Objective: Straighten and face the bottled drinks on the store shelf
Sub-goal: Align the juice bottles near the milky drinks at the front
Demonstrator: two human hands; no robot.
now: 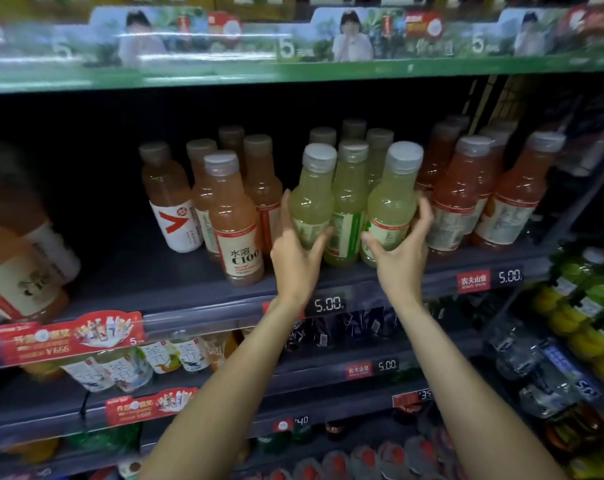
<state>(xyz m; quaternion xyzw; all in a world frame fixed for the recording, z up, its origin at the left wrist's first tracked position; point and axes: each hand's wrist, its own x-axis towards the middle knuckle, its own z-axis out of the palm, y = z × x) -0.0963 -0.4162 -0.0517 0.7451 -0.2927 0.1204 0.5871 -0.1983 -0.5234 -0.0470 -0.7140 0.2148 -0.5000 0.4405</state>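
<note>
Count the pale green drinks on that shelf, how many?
6: three front bottles, the outer two gripped by the left hand and right hand; three caps behind. More may hide.

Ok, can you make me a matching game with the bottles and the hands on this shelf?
Things:
1. left hand
2. right hand
3. C100 bottle
4. white-label bottle

Places or states:
A. red V on its label
B. grips the leftmost front green bottle
C. stands alone in front of the orange row
D. grips the rightmost front green bottle

Pairs: 1-B, 2-D, 3-C, 4-A
</note>
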